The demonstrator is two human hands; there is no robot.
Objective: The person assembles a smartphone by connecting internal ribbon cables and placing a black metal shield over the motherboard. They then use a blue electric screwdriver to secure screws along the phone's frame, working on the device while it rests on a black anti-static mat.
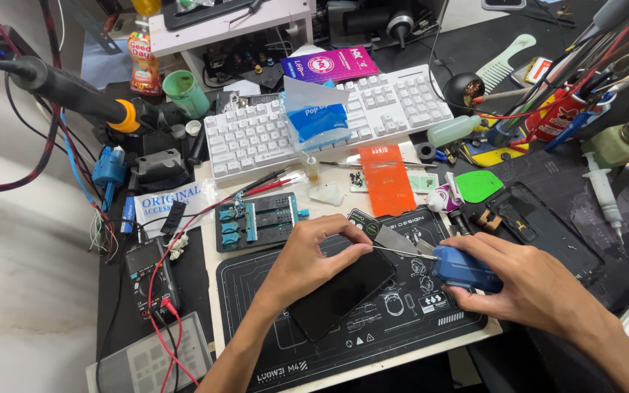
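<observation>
A black smartphone lies screen-dark and slanted on a black work mat. My left hand presses down on its upper end, fingers curled over the top edge. My right hand grips a blue-handled tool whose thin metal blade points left and meets the phone's top corner beside my left fingertips.
A white keyboard with a blue tissue pack on it sits behind the mat. A green-blue fixture, an orange sheet, an opened phone frame, a multimeter with red leads, a syringe and a cup of tools surround the mat.
</observation>
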